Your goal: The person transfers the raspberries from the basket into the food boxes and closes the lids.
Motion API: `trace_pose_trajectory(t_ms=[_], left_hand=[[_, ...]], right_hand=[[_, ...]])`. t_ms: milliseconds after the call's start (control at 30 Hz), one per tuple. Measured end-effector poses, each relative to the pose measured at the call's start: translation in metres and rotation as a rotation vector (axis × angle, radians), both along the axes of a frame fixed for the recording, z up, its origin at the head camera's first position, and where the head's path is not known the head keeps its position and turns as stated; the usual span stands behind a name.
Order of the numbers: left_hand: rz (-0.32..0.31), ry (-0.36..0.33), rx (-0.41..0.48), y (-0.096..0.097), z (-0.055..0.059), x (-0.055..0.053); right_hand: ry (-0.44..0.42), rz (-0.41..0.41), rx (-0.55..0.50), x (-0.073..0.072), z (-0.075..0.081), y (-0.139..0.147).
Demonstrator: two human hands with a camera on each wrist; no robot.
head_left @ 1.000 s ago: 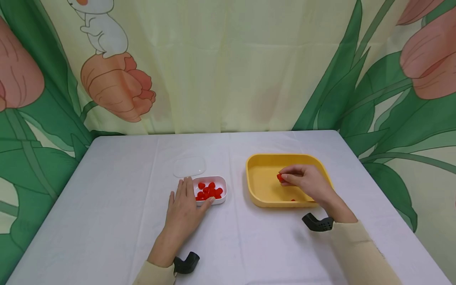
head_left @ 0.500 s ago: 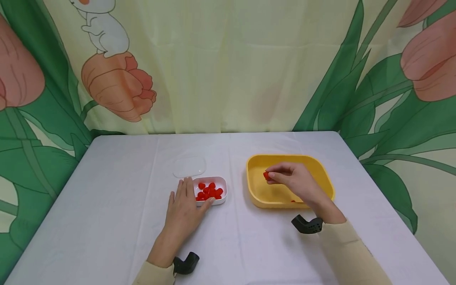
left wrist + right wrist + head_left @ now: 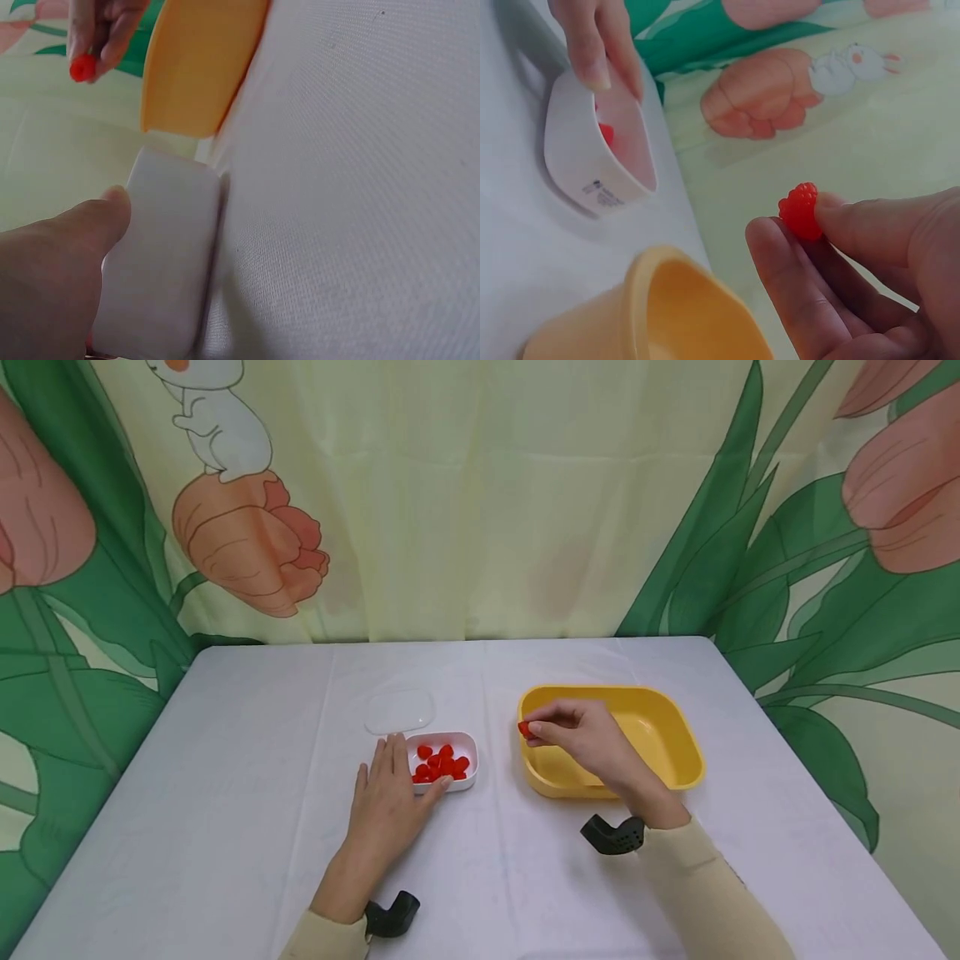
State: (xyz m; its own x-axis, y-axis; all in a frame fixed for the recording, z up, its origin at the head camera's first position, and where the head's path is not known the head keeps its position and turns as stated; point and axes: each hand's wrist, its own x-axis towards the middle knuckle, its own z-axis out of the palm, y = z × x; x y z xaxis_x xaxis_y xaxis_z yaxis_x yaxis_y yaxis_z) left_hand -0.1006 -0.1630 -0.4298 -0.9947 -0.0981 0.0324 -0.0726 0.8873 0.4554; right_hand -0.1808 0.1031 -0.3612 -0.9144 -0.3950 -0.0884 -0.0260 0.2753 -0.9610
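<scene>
In the head view my right hand [image 3: 588, 743] pinches a red raspberry [image 3: 526, 730] between thumb and fingertips, over the left rim of a yellow tray [image 3: 678, 745]. The right wrist view shows the bumpy raspberry [image 3: 802, 212] up close. My left hand [image 3: 390, 802] rests against the left end of a small white box [image 3: 468, 779], its fingers extended and its thumb on the near rim. Inside lie several more red raspberries [image 3: 447, 766], partly hidden by that hand. The left wrist view catches the thumb against the box's outer wall [image 3: 161, 255].
A clear flat lid [image 3: 399, 711] lies on the white-clothed table [image 3: 202, 793] just behind the box. The tray stands to the right of the box with a gap between them. A printed curtain [image 3: 480, 502] hangs behind the table.
My right hand has moved left with the raspberry, from above the middle of the tray to its left rim. The left hand and the box have stayed put.
</scene>
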Motion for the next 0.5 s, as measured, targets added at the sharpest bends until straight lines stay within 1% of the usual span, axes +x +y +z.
trace_pose_trajectory(t_ms=[133, 300, 433, 500], left_hand=[[0.004, 0.007, -0.009, 0.0, -0.001, 0.001], [0.005, -0.001, -0.006, 0.001, -0.001, 0.0], [0.006, -0.012, 0.003, 0.001, 0.0, 0.0], [0.007, -0.01, 0.003, 0.0, 0.0, 0.0]], right_hand=[[0.0, 0.021, -0.004, 0.001, -0.001, -0.015], [-0.004, 0.033, 0.046, 0.001, -0.001, -0.03], [0.014, 0.062, 0.079, 0.001, -0.004, -0.042], [0.038, 0.076, 0.102, 0.0, -0.006, -0.047]])
